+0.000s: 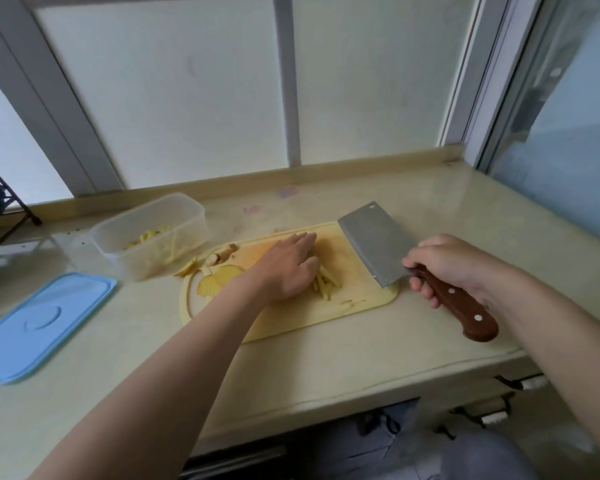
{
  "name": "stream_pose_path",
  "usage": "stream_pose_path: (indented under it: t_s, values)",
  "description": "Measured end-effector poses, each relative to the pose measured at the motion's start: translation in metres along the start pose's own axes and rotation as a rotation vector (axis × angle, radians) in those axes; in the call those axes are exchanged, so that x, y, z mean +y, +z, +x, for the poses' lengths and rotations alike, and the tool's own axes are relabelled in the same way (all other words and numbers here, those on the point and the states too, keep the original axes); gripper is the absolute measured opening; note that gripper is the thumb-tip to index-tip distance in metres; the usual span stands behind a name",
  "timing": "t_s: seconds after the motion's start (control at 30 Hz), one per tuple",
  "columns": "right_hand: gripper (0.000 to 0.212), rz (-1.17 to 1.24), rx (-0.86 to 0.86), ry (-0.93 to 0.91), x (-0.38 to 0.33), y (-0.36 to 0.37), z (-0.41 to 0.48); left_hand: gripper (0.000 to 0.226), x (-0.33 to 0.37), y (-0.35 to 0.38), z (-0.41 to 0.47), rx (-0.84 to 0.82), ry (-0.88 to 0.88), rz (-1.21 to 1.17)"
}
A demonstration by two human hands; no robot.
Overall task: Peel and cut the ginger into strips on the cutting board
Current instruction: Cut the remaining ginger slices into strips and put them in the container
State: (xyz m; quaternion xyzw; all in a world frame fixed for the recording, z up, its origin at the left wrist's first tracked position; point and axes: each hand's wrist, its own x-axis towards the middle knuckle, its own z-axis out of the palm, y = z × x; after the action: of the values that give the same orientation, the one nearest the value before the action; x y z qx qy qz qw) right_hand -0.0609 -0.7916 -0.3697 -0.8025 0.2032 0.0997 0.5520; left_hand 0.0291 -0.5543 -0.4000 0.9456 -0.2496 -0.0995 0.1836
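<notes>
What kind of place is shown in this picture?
Probably a home kitchen counter by a window: a yellow plastic cutting board, a steel cleaver with wooden handle, and a clear plastic food container.

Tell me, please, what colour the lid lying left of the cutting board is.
The lid is light blue, seen clearly in the head view.

Clear tub [149, 233] stood open on the pale counter [326, 355], towards the back left, some yellowish pieces inside. Its blue lid [45, 323] lay flat in front of it, near the left edge, apart from the tub. Black wire rack [0, 209] at far left, partly cut off. Frosted window [174, 88] ran behind the counter.
</notes>
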Motion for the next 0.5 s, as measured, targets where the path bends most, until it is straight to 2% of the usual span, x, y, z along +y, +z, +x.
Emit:
stream_pose_path:
  t_s: [0.17, 0.27, 0.43, 0.5]
  values:
    - [0.012, 0.0, -0.04, 0.003, 0.004, 0.008, 0.011, 0.066, 0.004, -0.007, -0.004, 0.091, 0.012, -0.181]
    - [0.012, -0.018, -0.056, -0.006, 0.004, 0.011, 0.013, 0.059, 0.002, -0.006, -0.01, 0.128, 0.047, -0.249]
    - [0.011, -0.052, -0.077, 0.005, 0.006, 0.002, 0.008, 0.054, -0.002, 0.0, -0.022, 0.192, 0.097, -0.271]
    - [0.01, -0.065, -0.059, 0.008, 0.01, -0.006, 0.004, 0.06, -0.005, 0.002, -0.024, 0.208, 0.101, -0.222]
